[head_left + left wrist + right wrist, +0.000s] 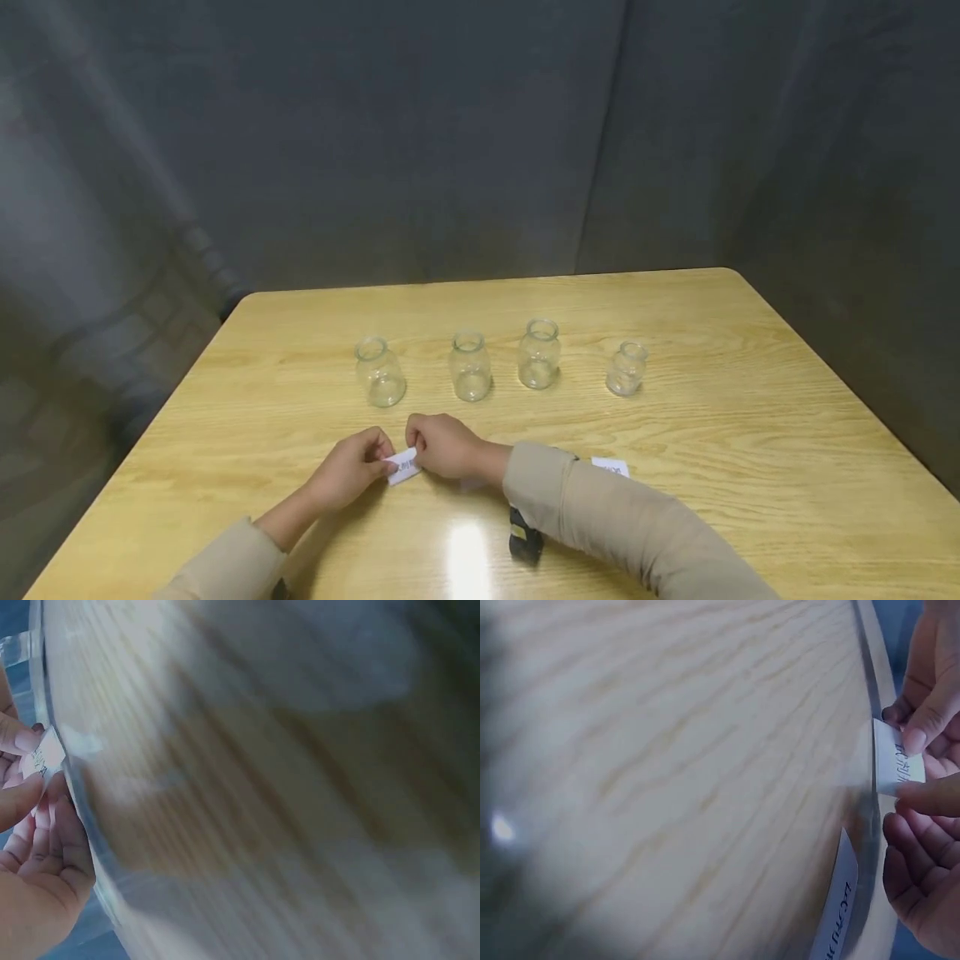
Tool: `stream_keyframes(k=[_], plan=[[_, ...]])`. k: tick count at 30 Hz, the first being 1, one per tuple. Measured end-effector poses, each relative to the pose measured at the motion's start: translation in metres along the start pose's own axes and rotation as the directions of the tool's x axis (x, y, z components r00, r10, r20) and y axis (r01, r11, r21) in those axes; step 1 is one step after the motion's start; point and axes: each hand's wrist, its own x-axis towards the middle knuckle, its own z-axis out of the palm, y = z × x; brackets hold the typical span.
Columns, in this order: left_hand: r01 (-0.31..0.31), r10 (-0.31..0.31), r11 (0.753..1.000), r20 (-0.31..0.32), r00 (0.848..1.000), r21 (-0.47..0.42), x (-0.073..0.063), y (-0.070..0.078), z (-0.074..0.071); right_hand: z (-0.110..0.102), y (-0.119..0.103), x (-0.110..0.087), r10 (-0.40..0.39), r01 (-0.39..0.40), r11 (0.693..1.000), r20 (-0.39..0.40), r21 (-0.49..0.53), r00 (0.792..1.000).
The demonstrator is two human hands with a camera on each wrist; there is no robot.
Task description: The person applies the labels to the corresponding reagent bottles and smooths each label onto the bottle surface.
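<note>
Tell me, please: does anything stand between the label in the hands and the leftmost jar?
Nothing visible does. The left hand and right hand pinch the label; past them, only table shows before the leftmost jar.

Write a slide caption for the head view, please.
A white lettered slip, pinched by the left grip and right grip, in front of four glass jars.

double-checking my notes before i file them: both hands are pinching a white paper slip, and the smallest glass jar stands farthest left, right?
Not quite: the smallest glass jar stands farthest right, as the head view shows. The left hand and right hand do both pinch the white paper slip.
</note>
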Motion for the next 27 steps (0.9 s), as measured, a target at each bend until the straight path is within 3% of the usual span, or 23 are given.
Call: stream_keyframes(k=[7,16,21,24,27], plan=[[-0.006,0.004,0.998,-0.031,1.000,-0.063,0.004,0.007,-0.003,-0.007,0.006,-0.002,0.007,-0.002,0.991,-0.039,0.132,0.999],[-0.040,0.036,0.990,-0.035,0.999,-0.138,0.010,0.016,-0.006,-0.018,0.003,-0.007,0.118,-0.105,0.955,-0.028,0.279,0.993],[-0.046,0.039,0.985,-0.045,0.998,-0.165,0.012,0.019,-0.007,-0.023,0.004,-0.011,0.100,-0.080,0.945,-0.046,0.316,0.994],[-0.029,0.028,0.969,-0.010,1.000,-0.247,0.012,0.022,-0.009,-0.025,0.005,-0.013,0.075,-0.051,0.942,-0.061,0.331,0.995],[-0.010,0.030,0.934,0.051,0.998,-0.358,0.010,0.024,-0.012,-0.029,0.006,-0.016,0.065,-0.035,0.933,-0.070,0.357,0.995]])
